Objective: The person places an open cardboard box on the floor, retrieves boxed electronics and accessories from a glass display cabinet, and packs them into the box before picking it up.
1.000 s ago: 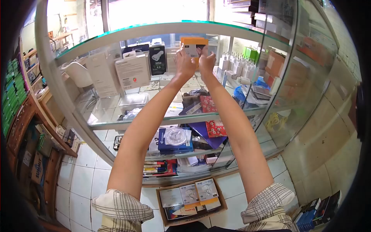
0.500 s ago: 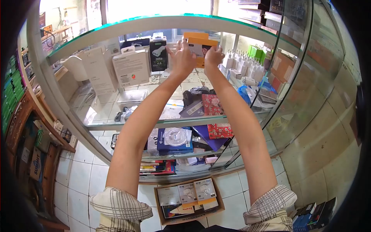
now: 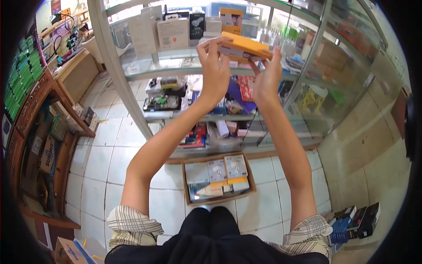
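Note:
Between both hands is an orange box (image 3: 244,44), tilted and raised in front of the open glass cabinet. My left hand (image 3: 214,72) grips its left end with bent fingers. The right end is in my right hand (image 3: 267,81), thumb and fingers around the corner. Behind it, a second orange box (image 3: 231,20) stands upright on the upper shelf. Beside that one are a black charger box (image 3: 197,25) and a white box (image 3: 173,34).
On the floor below, an open cardboard carton (image 3: 252,179) contains several small white boxes. The cabinet's glass shelf edge (image 3: 171,74) runs beneath my hands. A wooden cabinet (image 3: 26,132) stands at left, and dark boxes (image 3: 354,224) sit at lower right.
My hands have drawn an orange box off the upper shelf and toward me, leaving another orange box behind. The camera view has tilted downward, showing more floor.

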A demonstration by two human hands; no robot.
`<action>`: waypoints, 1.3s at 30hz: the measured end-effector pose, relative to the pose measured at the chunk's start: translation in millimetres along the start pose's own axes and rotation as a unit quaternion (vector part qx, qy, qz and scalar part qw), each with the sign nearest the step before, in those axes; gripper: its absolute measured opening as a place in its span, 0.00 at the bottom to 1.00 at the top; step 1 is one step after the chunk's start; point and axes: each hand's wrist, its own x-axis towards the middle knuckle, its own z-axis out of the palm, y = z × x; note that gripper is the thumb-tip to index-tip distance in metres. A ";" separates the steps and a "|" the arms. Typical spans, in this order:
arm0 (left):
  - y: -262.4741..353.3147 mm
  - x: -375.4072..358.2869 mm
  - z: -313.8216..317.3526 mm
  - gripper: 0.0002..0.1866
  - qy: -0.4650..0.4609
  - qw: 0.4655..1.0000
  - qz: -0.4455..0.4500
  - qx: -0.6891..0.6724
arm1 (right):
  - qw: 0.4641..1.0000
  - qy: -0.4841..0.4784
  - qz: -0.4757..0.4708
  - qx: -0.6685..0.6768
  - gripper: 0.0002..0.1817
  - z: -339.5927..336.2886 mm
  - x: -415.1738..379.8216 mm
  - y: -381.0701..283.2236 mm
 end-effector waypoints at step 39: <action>-98.4 -429.8 3.0 0.23 -0.248 0.860 -0.446 0.020 | 0.745 -0.281 0.070 -0.601 0.18 -365.3 -203.1 146.8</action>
